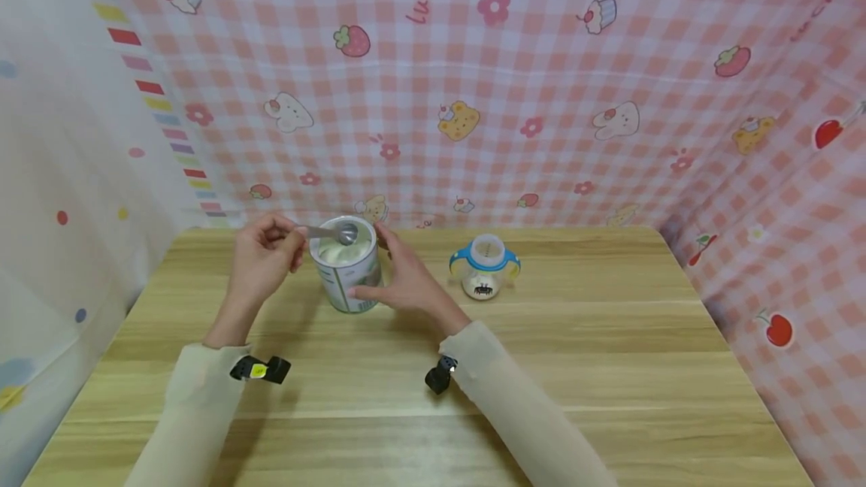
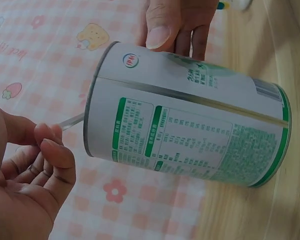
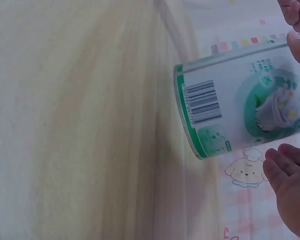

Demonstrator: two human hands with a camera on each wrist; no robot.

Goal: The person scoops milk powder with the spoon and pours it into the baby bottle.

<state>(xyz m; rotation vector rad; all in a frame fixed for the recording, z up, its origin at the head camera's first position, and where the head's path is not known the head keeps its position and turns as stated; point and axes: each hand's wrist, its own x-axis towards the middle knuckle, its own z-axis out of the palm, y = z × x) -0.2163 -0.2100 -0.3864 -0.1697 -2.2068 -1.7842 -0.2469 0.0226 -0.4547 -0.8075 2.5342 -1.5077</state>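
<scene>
We find the tin can (image 1: 341,282) upright on the wood-grain surface (image 1: 595,367), its mouth uncovered and pale powder (image 1: 334,253) inside. The left-hand grip (image 1: 262,258) is narrow: thumb and fingers pinch the handle of a metal-looking spoon (image 1: 348,234), whose round bowl lies over the can's mouth. We judge that the handle is held near its end to keep the fingers clear of the powder. Whether the bowl carries a load, we cannot tell. The right-hand grip (image 1: 406,276) is wide and holds the can from its right side, thumb toward the front, fingers about the far side; in our judgement, this steadies it against the spoon. A two-handled baby bottle (image 1: 483,279) stands apart to the can's right, uncapped, pale matter low inside; its place appears to us to suit easy reach.
</scene>
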